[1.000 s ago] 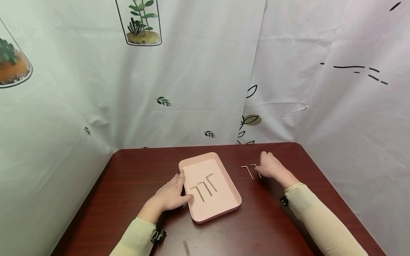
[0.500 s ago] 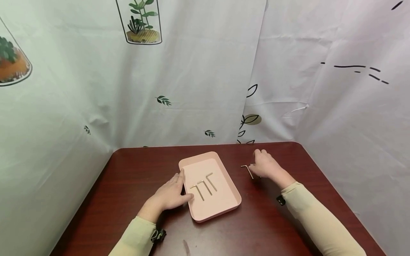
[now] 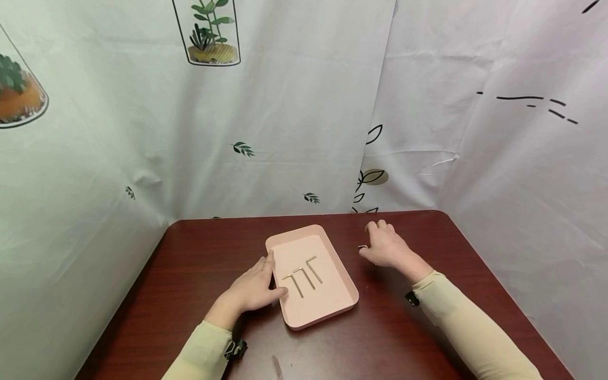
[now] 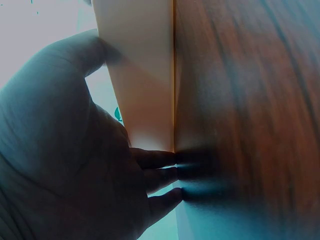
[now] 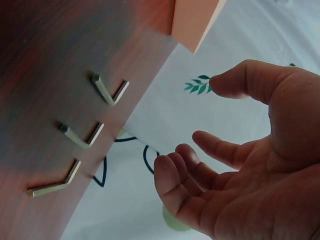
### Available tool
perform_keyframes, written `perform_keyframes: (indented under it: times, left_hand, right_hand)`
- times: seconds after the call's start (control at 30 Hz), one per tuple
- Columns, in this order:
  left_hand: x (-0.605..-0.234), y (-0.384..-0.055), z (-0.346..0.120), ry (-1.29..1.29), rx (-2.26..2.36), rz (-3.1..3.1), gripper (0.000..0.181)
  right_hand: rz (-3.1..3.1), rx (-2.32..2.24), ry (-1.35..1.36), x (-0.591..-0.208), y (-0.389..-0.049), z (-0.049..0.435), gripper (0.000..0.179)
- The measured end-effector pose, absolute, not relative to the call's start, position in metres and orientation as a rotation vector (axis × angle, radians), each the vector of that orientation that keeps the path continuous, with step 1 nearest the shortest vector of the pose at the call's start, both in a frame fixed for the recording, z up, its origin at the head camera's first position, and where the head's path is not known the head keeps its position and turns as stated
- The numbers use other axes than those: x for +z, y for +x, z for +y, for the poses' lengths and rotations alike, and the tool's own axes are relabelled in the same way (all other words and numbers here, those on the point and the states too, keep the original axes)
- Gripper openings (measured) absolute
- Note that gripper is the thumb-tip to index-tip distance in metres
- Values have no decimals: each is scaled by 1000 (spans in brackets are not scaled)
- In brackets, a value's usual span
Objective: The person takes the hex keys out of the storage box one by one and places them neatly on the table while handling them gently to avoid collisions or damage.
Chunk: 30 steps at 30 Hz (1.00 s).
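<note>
A shallow pink tray (image 3: 328, 303) lies on the table with three L-shaped hex keys inside: a left one (image 3: 295, 287), a middle one (image 3: 306, 278) and a right one (image 3: 315, 270). At the tray's left side, my left hand (image 3: 252, 286) rests with straight fingers, its thumb over the rim. My right hand (image 3: 388, 245) is over the table right of the tray, holding nothing, fingers spread and loosely bent. Under it a hex key (image 3: 363, 246) shows only its short end. The right wrist view shows three hex keys on the table: an upper (image 5: 111, 94), a middle (image 5: 82, 139) and a lower (image 5: 56, 186).
The dark red-brown table (image 3: 214, 248) has rounded far corners. A pale printed curtain (image 3: 304, 105) hangs behind it and along both sides. Near the front is a small smudge (image 3: 276, 367) on the tabletop.
My right hand has moved left over the loose hex keys, covering more of them in the head view, and its fingers have spread. The left hand and the tray have stayed put.
</note>
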<state>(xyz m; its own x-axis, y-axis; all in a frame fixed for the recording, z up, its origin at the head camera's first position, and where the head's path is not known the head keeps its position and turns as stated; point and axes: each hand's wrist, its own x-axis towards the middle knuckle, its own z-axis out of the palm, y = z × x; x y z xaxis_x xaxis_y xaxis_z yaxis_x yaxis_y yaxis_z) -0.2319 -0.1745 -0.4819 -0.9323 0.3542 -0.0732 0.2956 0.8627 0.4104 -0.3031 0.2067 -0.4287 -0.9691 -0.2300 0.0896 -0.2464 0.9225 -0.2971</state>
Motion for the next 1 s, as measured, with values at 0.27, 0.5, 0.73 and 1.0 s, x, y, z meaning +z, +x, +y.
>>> perform_keyframes:
  times: [0.27, 0.5, 0.73, 1.0]
  left_hand:
    - [-482, -233, -174, 506, 593, 2887, 113]
    - [-483, -233, -175, 501, 581, 2883, 112]
    - [-483, -234, -174, 502, 581, 2887, 112]
    - [-485, -234, -175, 497, 582, 2885, 112]
  right_hand:
    - [-3004, 474, 435, -430, -300, 193, 59]
    - [-2993, 487, 483, -430, -295, 176, 59]
    - [-2968, 481, 543, -428, -290, 164, 56]
    - [-2973, 504, 597, -425, -284, 151, 53]
